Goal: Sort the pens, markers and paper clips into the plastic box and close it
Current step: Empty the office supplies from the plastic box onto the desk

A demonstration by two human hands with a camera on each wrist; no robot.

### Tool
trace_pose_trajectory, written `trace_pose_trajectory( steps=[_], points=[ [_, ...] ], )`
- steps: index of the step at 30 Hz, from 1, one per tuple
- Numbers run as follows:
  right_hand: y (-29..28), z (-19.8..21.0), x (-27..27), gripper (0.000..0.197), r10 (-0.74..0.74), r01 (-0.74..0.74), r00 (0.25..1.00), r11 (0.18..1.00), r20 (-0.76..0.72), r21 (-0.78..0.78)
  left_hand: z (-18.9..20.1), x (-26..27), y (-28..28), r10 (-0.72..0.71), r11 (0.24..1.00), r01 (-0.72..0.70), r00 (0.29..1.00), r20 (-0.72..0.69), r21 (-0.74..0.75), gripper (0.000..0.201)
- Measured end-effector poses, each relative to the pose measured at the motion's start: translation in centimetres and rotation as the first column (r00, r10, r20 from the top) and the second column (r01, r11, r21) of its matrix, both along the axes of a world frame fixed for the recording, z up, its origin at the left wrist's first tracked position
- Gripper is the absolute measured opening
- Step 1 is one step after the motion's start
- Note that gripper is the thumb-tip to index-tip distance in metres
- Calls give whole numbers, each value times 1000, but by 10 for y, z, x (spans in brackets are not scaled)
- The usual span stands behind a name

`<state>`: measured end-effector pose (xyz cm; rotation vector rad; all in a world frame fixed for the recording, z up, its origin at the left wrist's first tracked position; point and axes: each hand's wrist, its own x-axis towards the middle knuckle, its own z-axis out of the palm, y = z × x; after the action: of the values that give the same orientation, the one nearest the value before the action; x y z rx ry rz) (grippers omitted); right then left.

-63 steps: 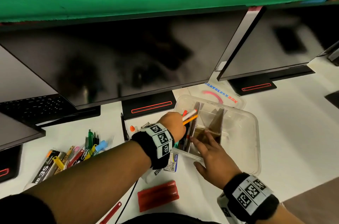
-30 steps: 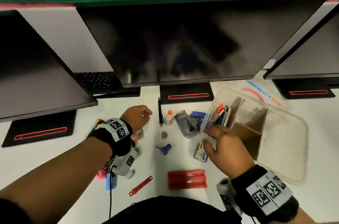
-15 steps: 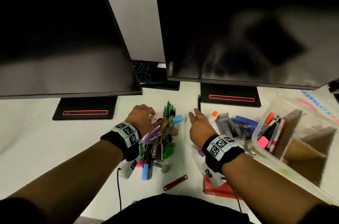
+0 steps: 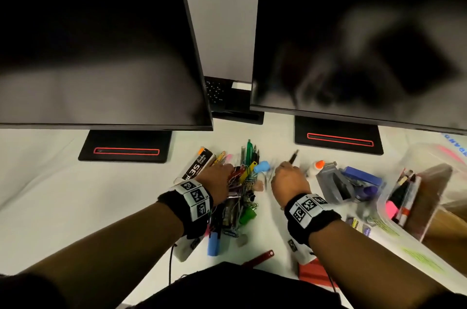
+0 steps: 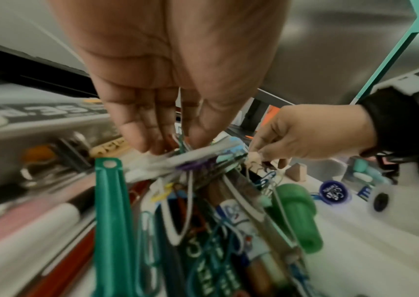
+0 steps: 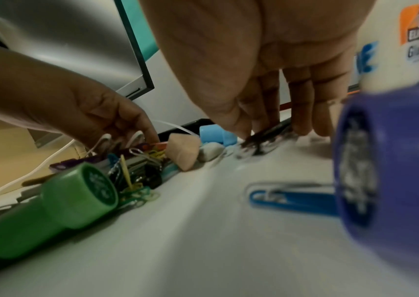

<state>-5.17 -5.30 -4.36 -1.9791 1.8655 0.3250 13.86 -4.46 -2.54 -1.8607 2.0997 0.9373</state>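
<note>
A heap of pens, markers and paper clips point(image 4: 242, 190) lies on the white desk between my hands. My left hand point(image 4: 219, 179) is down on its far left part; in the left wrist view thumb and fingertips point(image 5: 139, 138) pinch into the top of the heap point(image 5: 203, 201), at a blurred white pen. My right hand point(image 4: 288, 177) is to the heap's right, thumb and fingers point(image 6: 302, 124) closed round a black pen point(image 4: 293, 157) low over the desk. The clear plastic box point(image 4: 394, 233) stands open at the right, with several pens point(image 4: 404, 195) in its left compartment.
Two dark monitors on black stands point(image 4: 338, 139) close off the back. A glue bottle point(image 4: 317, 169), a grey stapler point(image 4: 333, 187), a purple cap point(image 4: 369, 191) and a loose blue paper clip point(image 6: 292, 199) lie between my right hand and the box. A staples box point(image 4: 199, 167) lies far left of the heap.
The view swung left, away from the box. My left hand went from the box to the heap. My right hand left the box's rim and closed on the black pen.
</note>
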Motion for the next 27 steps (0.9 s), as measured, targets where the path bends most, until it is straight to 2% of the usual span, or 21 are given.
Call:
trace_pose_trajectory(
  steps=[5,10,12,14,17,19,23,27],
  points=[
    [-2,3,-6,31,-84,85,996,996,34,-21,0,-15,7,-56,997,59,996,-75,41,45],
    [-10,0,-7,47,-234,234,966,972,109,12,6,-21,15,-97,994,103,985,-140,35,44],
    [-13,1,-6,54,-259,255,958,966,125,44,7,-16,10,-57,998,54,989,-135,-27,43],
    [-16,4,-6,60,-298,291,943,954,148,68,10,-8,1,55,994,-63,995,-88,-92,41],
    [-27,12,0,50,-371,369,897,928,240,54,17,5,-13,160,982,-156,987,32,-104,32],
    [-34,16,8,38,-345,354,901,935,264,15,20,9,-16,163,985,-153,979,123,-84,27],
    [-44,16,25,28,-231,255,930,966,285,-47,13,2,-15,109,992,-90,964,242,-90,27],
    [-51,12,37,39,-127,132,980,991,152,-25,2,-3,-21,98,994,-82,960,263,-72,31]
  ],
)
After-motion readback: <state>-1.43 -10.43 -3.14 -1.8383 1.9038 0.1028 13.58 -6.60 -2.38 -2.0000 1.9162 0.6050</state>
